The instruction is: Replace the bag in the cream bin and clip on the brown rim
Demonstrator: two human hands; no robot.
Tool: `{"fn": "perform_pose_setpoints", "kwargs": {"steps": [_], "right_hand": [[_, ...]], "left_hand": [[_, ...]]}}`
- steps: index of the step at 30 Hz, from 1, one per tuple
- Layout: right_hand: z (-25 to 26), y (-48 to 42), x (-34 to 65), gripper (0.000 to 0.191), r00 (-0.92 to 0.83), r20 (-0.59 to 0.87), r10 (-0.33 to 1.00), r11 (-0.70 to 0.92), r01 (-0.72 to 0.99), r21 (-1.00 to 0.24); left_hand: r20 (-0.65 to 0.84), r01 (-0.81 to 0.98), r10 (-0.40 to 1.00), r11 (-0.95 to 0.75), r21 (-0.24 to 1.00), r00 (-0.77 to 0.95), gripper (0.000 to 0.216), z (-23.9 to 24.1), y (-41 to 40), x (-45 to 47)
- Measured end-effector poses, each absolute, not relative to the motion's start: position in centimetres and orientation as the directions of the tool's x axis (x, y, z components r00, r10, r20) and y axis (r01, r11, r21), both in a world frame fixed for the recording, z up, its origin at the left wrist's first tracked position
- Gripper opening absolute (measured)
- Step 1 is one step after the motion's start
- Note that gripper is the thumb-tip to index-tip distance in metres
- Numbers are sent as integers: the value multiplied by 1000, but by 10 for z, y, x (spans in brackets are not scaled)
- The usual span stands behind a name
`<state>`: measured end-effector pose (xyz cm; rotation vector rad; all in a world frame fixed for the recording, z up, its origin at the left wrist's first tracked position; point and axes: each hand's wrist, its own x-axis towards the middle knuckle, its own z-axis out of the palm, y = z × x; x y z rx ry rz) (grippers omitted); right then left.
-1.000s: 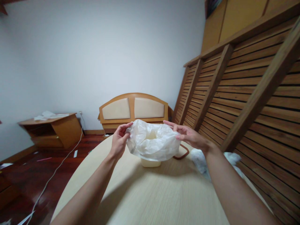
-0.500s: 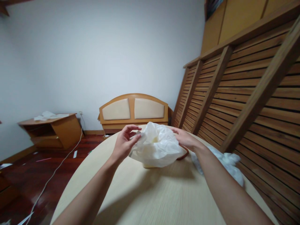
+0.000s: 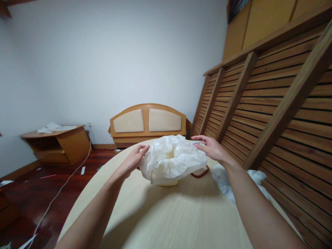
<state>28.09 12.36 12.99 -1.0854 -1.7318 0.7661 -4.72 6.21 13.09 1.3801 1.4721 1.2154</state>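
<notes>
A crumpled white plastic bag (image 3: pixel 178 164), its mouth spread open, is draped over a small pale yellow container (image 3: pixel 168 183) on the table. Most of the container is hidden; only its lower edge shows. At the bag's left edge, my left hand (image 3: pixel 133 160) has thumb and fingers closed on the thin plastic. My right hand (image 3: pixel 211 148) grips the opposite edge with the thumb on the bag, the forefinger stretched out above it. A brown curved loop (image 3: pixel 201 174) pokes out under the bag's right side; what it belongs to is partly covered.
Another crumpled translucent bag (image 3: pixel 223 181) lies on the round wooden table (image 3: pixel 181 218), partly behind my right forearm. Slatted wooden panels (image 3: pixel 259 114) lean along the right. A headboard (image 3: pixel 147 121) stands beyond the table, with a low cabinet (image 3: pixel 70 145) and floor cable (image 3: pixel 62 188) to the left.
The bag has spread wider and its rim now sits lower and flatter. My right hand has moved slightly right and out from behind the plastic; my left has shifted a little left.
</notes>
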Motion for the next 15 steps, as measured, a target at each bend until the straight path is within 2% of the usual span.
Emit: {"fn": "perform_pose_setpoints", "kwargs": {"steps": [3, 8, 12, 15], "right_hand": [[135, 121, 281, 30, -149, 468, 871, 489, 364, -793], [150, 102, 271, 36, -123, 560, 819, 563, 355, -746], [163, 83, 263, 36, -125, 694, 709, 688, 337, -643], [171, 73, 262, 35, -117, 760, 640, 738, 370, -564]], "left_hand": [[61, 295, 995, -37, 955, -75, 46, 129, 62, -48], [94, 274, 995, -80, 958, -41, 41, 124, 67, -49], [257, 129, 963, -245, 961, -83, 47, 121, 76, -53], [388, 88, 906, -378, 922, -169, 37, 122, 81, -57]]}}
